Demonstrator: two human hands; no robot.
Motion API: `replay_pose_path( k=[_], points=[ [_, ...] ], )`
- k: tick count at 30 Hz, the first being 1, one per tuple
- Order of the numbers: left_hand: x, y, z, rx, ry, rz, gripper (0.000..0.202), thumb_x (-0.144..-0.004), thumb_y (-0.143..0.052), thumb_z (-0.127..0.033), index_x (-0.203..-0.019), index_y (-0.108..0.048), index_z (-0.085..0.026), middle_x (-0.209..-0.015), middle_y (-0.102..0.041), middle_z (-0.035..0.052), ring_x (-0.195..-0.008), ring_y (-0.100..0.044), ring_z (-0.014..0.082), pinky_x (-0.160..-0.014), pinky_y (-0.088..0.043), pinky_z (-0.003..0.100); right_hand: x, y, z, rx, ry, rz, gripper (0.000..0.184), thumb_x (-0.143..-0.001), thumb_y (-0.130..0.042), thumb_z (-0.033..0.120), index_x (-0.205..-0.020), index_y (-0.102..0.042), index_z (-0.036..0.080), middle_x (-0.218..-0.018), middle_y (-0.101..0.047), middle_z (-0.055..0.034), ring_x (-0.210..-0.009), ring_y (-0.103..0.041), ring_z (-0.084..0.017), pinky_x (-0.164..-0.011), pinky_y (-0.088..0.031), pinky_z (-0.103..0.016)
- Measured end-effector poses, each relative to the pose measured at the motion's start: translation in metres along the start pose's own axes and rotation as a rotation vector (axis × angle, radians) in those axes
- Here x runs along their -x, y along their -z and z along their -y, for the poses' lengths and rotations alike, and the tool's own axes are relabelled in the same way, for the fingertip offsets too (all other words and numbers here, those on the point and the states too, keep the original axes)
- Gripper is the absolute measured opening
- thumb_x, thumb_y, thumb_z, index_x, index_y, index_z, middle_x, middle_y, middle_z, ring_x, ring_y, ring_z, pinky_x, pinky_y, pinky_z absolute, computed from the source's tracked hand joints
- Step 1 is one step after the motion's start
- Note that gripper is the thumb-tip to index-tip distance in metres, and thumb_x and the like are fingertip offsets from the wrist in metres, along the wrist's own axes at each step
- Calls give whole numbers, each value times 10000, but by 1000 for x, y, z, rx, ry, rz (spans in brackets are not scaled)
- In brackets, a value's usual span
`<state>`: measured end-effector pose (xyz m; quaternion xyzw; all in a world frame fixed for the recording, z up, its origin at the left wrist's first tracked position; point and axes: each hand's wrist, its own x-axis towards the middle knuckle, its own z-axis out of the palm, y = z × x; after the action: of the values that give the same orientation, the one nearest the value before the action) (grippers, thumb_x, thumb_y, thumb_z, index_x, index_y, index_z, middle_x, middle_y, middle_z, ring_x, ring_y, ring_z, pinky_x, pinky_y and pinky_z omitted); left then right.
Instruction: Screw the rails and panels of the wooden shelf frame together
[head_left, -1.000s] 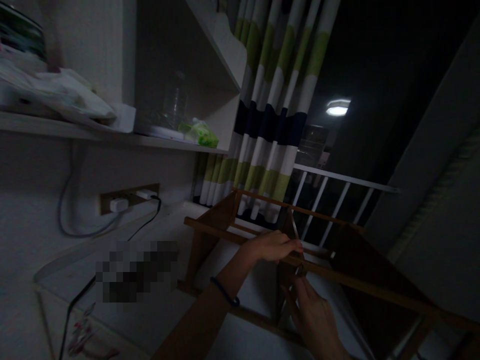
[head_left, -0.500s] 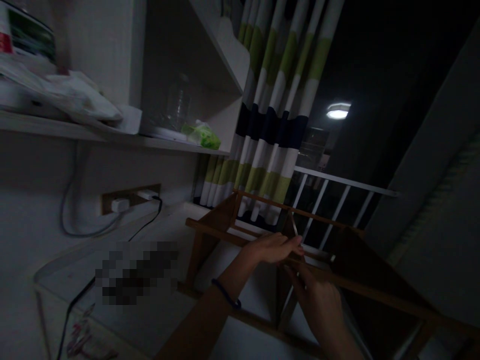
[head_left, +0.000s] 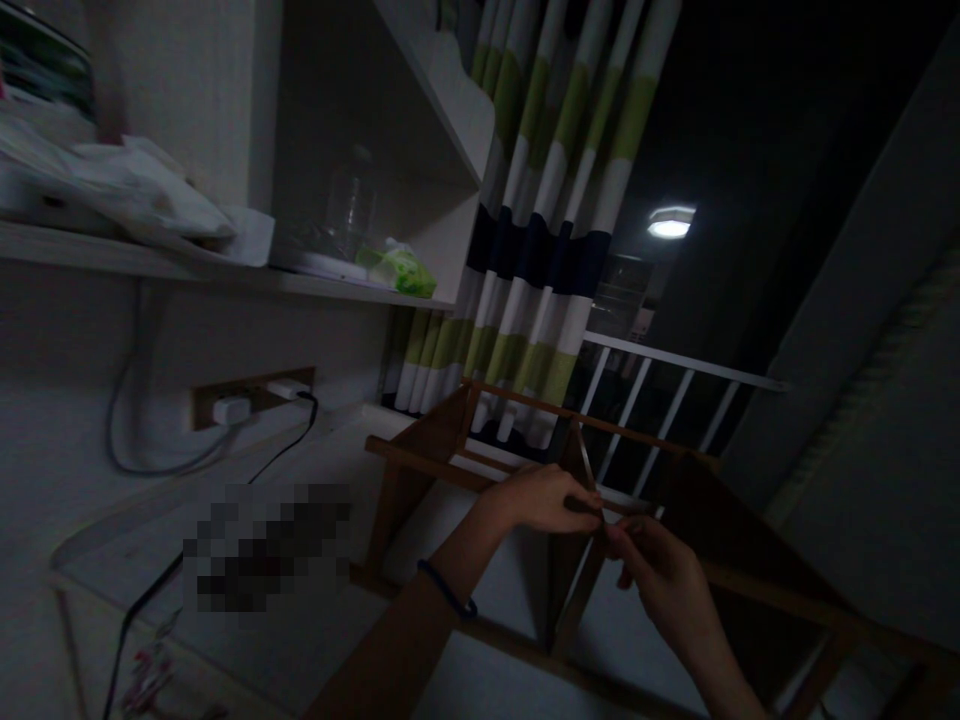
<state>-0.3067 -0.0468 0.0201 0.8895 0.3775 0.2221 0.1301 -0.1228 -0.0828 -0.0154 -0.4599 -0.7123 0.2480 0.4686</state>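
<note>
Two hands meet at the front rail of a wooden frame; lighting poor

I find one wooden frame (head_left: pixel 427 465) low in front of the wearer, its near end running off toward the lower right. Three upright panels show in it, with two bays between them; I see a pale surface through the openings.

The left hand (head_left: pixel 551 500) lies over the front rail, fingers bent and in contact with it; I cannot tell how firmly they close. It is the arm with one dark wristband (head_left: pixel 448 590). The right hand (head_left: pixel 664 565) has thumb and forefinger drawn together just beside the left fingertips, at the rail. I cannot tell whether anything is pinched there.

The shelf unit (head_left: pixel 262 100) shows two compartments. The right one holds one clear bottle (head_left: pixel 352 200), contents unreadable, and one green packet (head_left: pixel 405 272) near the front edge. The left one, cut off by the view, holds crumpled white material (head_left: pixel 150 190).

Below, I count one socket strip (head_left: pixel 204 408) with two white plugs (head_left: pixel 232 410), one grey cable (head_left: pixel 116 400) and one black cable (head_left: pixel 150 603). A pixelated patch (head_left: pixel 274 545) masks part of the counter. A reddish object at lower left is too blurred to identify.

Beyond: one striped curtain (head_left: pixel 540 250), one white railing (head_left: pixel 686 365) with four bars visible, and one lit lamp (head_left: pixel 671 222) against the dark.
</note>
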Motion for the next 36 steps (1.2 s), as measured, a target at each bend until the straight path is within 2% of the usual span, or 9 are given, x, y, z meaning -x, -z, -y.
replay_pose_path(
  k=[4, 7, 10, 13, 15, 18, 22, 30, 36],
  points=[
    [1, -2, -1, -68, -16, -53, 406, -748, -493, -551, -1059, -601, -313, -1109, -625, -34, -1013, -570, 194, -810, -415, 253, 2, 4, -7, -95, -141, 38, 397, -664, -583, 560, -736, -569, 170, -583, -575, 0, -397, -491, -103, -269, -292, -178],
    [1, -3, -4, -110, -8, -87, 368, -759, -483, -543, -1027, -614, -328, -1098, -629, -48, -1011, -574, 196, -796, -416, 261, 4, 6, -12, -97, -189, 70, 404, -644, -594, 562, -721, -568, 167, -592, -570, 2, -411, -500, -108, -254, -291, -172],
    [1, -4, -6, -134, -4, -90, 338, -770, -480, -517, -1022, -612, -336, -1091, -632, -58, -999, -582, 187, -788, -421, 255, 6, 6, -19, -71, -166, 78, 398, -666, -568, 563, -675, -553, 166, -587, -549, 10, -411, -493, -100, -257, -300, -170],
    [0, -5, -6, -158, 11, -99, 332, -767, -485, -502, -1033, -605, -342, -1091, -631, -63, -1004, -581, 183, -793, -428, 255, 8, 3, -25, -31, -120, 84, 398, -708, -523, 566, -712, -554, 169, -628, -556, 4, -427, -504, -96, -270, -302, -168],
    [0, -5, -5, -170, 18, -104, 333, -758, -496, -490, -1036, -604, -341, -1101, -625, -65, -1013, -577, 184, -798, -433, 254, 10, 2, -27, -10, -76, 87, 391, -743, -489, 558, -747, -552, 173, -654, -561, 3, -436, -518, -93, -316, -346, -178],
    [0, -4, -5, -172, 18, -97, 335, -743, -516, -470, -1042, -603, -345, -1107, -621, -68, -1011, -578, 180, -812, -434, 245, 13, -1, -25, 39, -55, 99, 390, -783, -433, 556, -764, -539, 181, -692, -572, 5, -400, -517, -84, -382, -398, -206],
    [1, -4, -5, -158, 11, -95, 340, -732, -532, -455, -1047, -600, -349, -1116, -615, -75, -1016, -576, 172, -825, -430, 231, 18, -3, -20, 124, -39, 116, 393, -820, -354, 550, -771, -519, 197, -710, -592, 0, -374, -509, -87, -405, -406, -221],
    [1, -5, -3, -138, 2, -93, 334, -739, -527, -452, -1046, -603, -345, -1107, -621, -65, -1013, -577, 180, -825, -432, 238, 20, -11, -17, 188, 87, 78, 354, -860, -282, 476, -847, -517, 210, -699, -608, -11, -487, -550, -131, -518, -415, -250],
    [-1, -4, -5, -161, 12, -103, 334, -722, -538, -439, -1038, -604, -353, -1107, -618, -83, -1025, -571, 189, -827, -436, 264, 19, -14, -19, 181, 58, 94, 342, -861, -282, 475, -841, -503, 215, -697, -613, -14, -521, -562, -143, -502, -409, -246]
  ],
)
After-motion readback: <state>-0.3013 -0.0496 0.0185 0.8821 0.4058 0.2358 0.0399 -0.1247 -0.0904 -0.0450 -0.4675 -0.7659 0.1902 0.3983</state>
